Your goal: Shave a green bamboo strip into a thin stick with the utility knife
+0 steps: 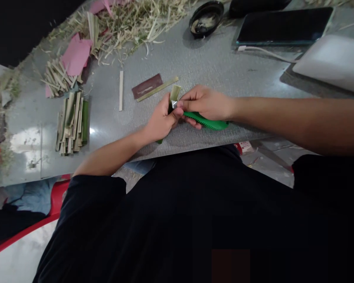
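My left hand [162,120] is closed around a flat green bamboo strip [175,92], whose pale upper end sticks out above the fingers. In my right hand [208,103] is a green-handled utility knife [208,121]; its metal blade tip lies against the strip between the two hands. Just beyond the left hand, a thin pale strip [157,89] rests partly over a dark red-brown rectangle [147,86] on the table. Farther left lies a single narrow pale strip [121,90]. My fingers hide the middle of the held strip.
A pile of cut strips [70,124] lies at the left, with pink paper [76,55] and more strips behind it. Shavings [141,25] cover the far edge. A small black bowl [206,19], a phone [286,25] and a white device with a cable [333,61] stand at the back right.
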The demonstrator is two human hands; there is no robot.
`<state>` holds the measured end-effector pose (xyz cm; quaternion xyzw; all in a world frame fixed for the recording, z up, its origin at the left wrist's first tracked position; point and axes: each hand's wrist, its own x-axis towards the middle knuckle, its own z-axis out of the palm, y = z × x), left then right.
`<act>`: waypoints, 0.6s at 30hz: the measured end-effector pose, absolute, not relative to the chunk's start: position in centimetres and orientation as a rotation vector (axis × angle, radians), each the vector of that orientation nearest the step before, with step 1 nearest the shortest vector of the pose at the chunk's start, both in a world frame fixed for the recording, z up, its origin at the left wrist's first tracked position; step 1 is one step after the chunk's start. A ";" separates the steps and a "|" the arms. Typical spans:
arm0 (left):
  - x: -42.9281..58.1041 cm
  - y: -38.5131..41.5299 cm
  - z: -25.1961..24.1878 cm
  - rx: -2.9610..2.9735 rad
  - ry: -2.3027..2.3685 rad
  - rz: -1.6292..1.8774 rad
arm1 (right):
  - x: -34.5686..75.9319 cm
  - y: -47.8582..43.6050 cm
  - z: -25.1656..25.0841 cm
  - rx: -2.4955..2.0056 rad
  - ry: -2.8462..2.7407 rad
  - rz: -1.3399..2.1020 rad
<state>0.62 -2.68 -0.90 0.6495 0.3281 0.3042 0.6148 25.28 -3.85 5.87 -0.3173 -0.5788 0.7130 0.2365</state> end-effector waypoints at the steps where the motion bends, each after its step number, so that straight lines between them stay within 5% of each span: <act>1: 0.6 -2.7 -1.0 1.492 0.757 0.710 | 25.2 -4.0 5.9 -0.887 -1.592 1.922; 18: 1.0 -3.1 0.6 1.397 0.655 0.752 | 26.4 -3.6 6.8 -0.920 -1.641 2.111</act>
